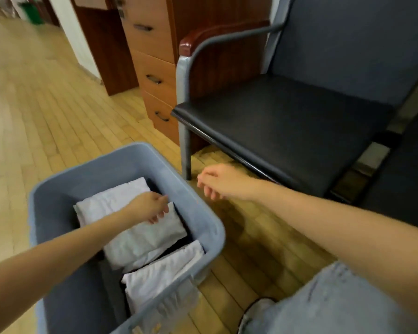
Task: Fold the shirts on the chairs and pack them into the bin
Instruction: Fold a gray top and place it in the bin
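Observation:
A grey-blue plastic bin (198, 210) stands on the wooden floor at the lower left. Inside lies a folded white shirt (133, 235), with a second folded white shirt (164, 273) beside it at the near end, over something dark. My left hand (150, 206) hovers over the upper white shirt with fingers loosely curled, holding nothing; whether it touches the cloth is unclear. My right hand (217, 180) hangs in the air past the bin's right rim, fingers relaxed and empty. The black-seated chair (287, 124) at the right has no shirt on its seat.
A wooden drawer cabinet (152, 68) stands behind the chair's left armrest (217, 34). The chair's grey front leg (186, 153) comes down close to the bin's far corner. My denim-clad knee (336, 300) and a shoe (256, 309) sit at the lower right. Wooden flooring stretches left.

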